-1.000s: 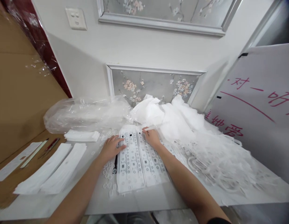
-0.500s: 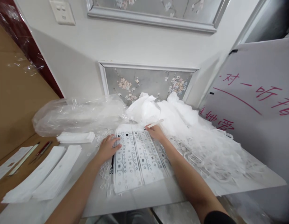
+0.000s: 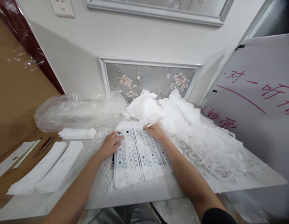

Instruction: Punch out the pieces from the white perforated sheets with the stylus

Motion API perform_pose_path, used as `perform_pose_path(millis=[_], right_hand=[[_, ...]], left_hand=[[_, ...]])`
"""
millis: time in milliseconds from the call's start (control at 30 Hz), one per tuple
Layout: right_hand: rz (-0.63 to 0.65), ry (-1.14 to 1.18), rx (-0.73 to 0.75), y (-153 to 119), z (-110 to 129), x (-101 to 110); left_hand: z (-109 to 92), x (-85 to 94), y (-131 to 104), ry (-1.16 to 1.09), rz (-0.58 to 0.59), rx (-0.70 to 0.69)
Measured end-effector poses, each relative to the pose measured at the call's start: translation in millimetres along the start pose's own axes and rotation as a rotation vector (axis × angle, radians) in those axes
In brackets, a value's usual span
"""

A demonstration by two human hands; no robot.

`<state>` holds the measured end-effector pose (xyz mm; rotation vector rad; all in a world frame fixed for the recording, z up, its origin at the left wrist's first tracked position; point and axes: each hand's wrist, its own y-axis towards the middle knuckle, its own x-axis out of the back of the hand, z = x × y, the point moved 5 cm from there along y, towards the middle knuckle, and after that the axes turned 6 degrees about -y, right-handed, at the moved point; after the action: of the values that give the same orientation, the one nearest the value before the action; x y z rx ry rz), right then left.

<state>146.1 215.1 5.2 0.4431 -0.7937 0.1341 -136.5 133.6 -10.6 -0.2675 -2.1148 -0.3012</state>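
A white sheet printed with rows of grey circles and a few dark squares lies in the middle of the table. Spread over its upper left edge, the fingers of my left hand rest on the paper. At the upper right part of the pattern, my right hand is closed around a slim white pen-like tool. Its dark tip points down at the sheet near a row of small marks; whether it touches cannot be made out. Small clear plastic pieces lie along the sheet's left side.
Stacks of white strips lie to the left, beside a red-handled tool and a pale green stick. A clear plastic bag lies behind. White scraps are heaped on the right. A whiteboard stands beyond them.
The camera view has shifted slightly. Over the sheet, my right hand has moved a little left along the top row, tool still in it. My left hand stays on the paper.
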Motion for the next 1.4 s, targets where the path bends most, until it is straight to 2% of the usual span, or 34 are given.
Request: perform_pose_path(millis=[233,400,533,700,867,1000,1100,1167,1200,1267,1333,1400], right_hand=[[0.012,-0.059,0.008,0.9,-7.5,-5.5],[0.005,-0.137,0.062,-3.0,5.7,-2.8],[-0.014,-0.286,0.149,-7.4,18.0,-2.4],[0.013,-0.433,0.250,-10.7,23.5,-8.6],[-0.051,-0.488,0.221,-10.0,22.9,-7.2],[-0.222,-0.459,0.122,-9.5,17.2,13.6],[-0.457,-0.364,0.010,-14.3,9.9,48.8],[-0.542,-0.246,-0.038,-18.5,4.8,70.4],[-0.524,-0.184,-0.040,-19.2,3.0,76.8],[-0.389,-0.097,-0.006,-17.6,1.5,79.4],[-0.246,-0.095,0.042,-15.3,2.1,72.7],[-0.196,-0.145,0.079,-13.6,2.8,63.8]], left_hand=[[4.4,-2.2,0.4,-0.008,-0.012,-0.012],[3.2,-1.9,0.4,0.004,0.004,0.000],[1.0,-0.7,0.0,0.009,0.003,0.009],[-1.3,-1.9,-1.5,0.023,0.081,0.020],[-2.1,-3.0,-1.4,0.002,0.150,0.034],[-2.1,-2.9,-0.7,0.008,0.135,0.033],[1.8,-2.1,-1.5,0.031,0.089,0.026],[4.3,-1.6,-0.6,0.064,0.049,0.013],[4.0,-1.5,1.3,0.084,0.023,0.001],[-3.7,-2.3,9.6,0.115,-0.037,-0.040],[-23.3,-5.9,24.8,0.121,-0.084,-0.102],[-53.2,-13.7,46.0,0.097,-0.100,-0.179]])
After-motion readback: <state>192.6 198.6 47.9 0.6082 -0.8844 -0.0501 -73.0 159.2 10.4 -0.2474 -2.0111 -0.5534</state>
